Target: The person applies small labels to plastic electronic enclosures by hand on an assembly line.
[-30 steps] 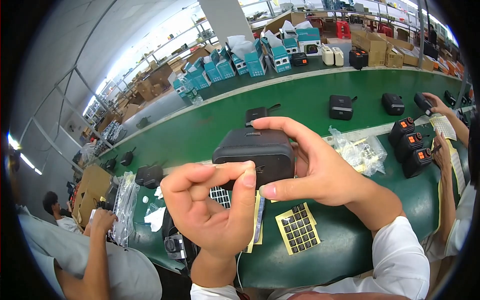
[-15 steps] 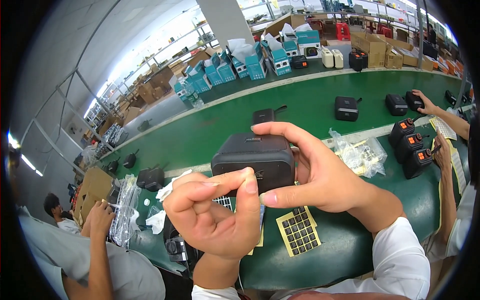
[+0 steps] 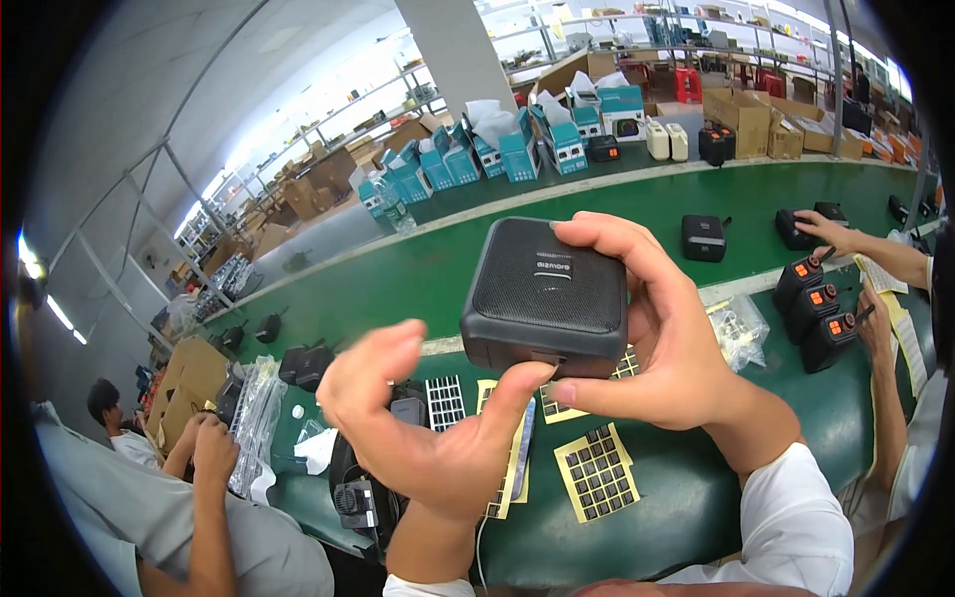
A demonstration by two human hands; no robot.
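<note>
My right hand point(image 3: 667, 338) grips a black square speaker point(image 3: 547, 294) with a mesh grille, held up over the green bench and tilted so the grille faces me. My fingers wrap its top right corner and my thumb runs along its lower edge. My left hand point(image 3: 423, 423) is just below and left of it, palm toward me, with the thumb tip touching the speaker's bottom edge and the other fingers spread. Under my hands lie yellow sheets of small dark square pads point(image 3: 597, 470).
A green conveyor belt point(image 3: 497, 249) carries more black units point(image 3: 704, 237). Teal boxes point(image 3: 517, 154) and cartons line the far side. A co-worker's hands point(image 3: 836, 234) reach for black and orange devices point(image 3: 818, 308) on the right. Another person point(image 3: 199, 478) sits at left beside plastic bags point(image 3: 254, 418).
The speaker has been turned in my right hand so its grille now faces me. My left hand has opened and dropped lower, only its thumb staying on the speaker.
</note>
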